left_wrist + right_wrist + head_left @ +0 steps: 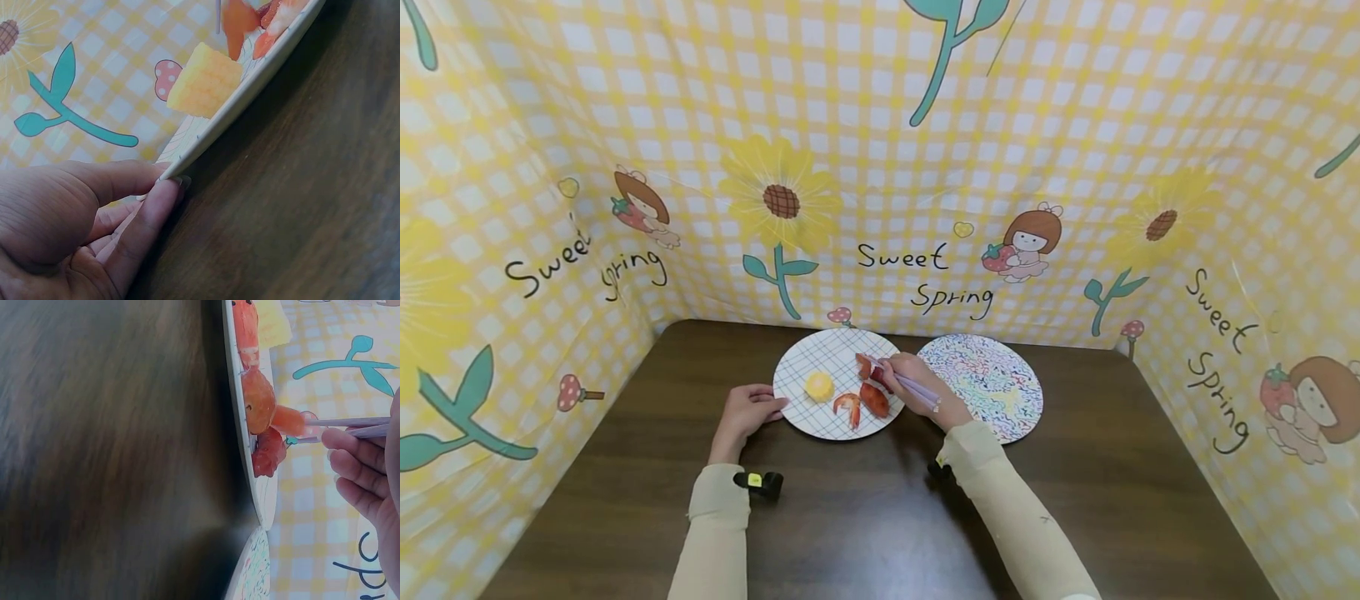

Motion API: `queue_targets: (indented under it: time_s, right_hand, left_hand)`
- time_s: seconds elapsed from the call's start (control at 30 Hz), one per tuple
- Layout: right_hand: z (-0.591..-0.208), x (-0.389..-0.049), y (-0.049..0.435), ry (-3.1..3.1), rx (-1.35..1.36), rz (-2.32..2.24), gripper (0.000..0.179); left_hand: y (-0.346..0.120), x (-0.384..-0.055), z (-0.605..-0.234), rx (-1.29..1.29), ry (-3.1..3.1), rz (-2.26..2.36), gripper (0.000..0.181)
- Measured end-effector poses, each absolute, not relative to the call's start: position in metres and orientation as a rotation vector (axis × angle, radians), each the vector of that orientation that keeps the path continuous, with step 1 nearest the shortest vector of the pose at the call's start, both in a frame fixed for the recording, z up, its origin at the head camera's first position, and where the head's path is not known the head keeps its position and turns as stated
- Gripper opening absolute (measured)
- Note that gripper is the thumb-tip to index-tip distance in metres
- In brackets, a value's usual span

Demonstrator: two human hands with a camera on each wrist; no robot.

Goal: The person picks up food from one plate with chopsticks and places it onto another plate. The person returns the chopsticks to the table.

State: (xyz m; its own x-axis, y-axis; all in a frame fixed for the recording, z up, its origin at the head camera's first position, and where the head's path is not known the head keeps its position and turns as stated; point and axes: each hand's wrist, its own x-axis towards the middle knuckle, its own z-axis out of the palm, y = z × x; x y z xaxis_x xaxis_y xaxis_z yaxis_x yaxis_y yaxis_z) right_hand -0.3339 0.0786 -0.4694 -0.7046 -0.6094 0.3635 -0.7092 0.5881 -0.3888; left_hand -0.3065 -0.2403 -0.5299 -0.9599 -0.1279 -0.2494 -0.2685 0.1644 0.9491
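My left hand (749,414) pinches the left rim of a white plate with a blue grid (801,364), thumb and finger on its edge in the left wrist view. On this plate lie a yellow corn piece (206,81), an orange shrimp (848,408) and a glossy reddish-brown food piece (875,400). Another dark red piece (269,453) sits behind, partly covered in the head view. My right hand (917,379) holds a pair of light purple chopsticks (921,392) over the plate's right side. Their tips are at an orange food piece (289,419), just above the other food.
A round plate with multicoloured specks (977,367) stands right beside the grid plate, partly behind my right forearm. Both are on a dark wooden table (850,525). A yellow-checked printed cloth (880,167) walls off the back and both sides.
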Motion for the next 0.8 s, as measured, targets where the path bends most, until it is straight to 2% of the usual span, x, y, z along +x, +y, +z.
queue_targets:
  time_s: [0.3, 0.53, 0.8]
  right_hand:
    - [-0.468, -0.332, 0.075, -2.621, 1.128, 0.753, 0.029]
    - [-0.467, -0.327, 0.080, -2.601, 1.136, 0.839, 0.033]
    - [-0.474, -0.323, 0.093, -2.520, 1.020, 1.174, 0.028]
  left_hand:
    - [-0.241, -0.307, -0.530, -0.395, 2.304, 1.923, 0.050]
    - [-0.240, -0.308, -0.531, -0.382, 2.303, 1.923, 0.051]
    - [-0.242, -0.306, -0.530, -0.372, 2.307, 1.929, 0.050]
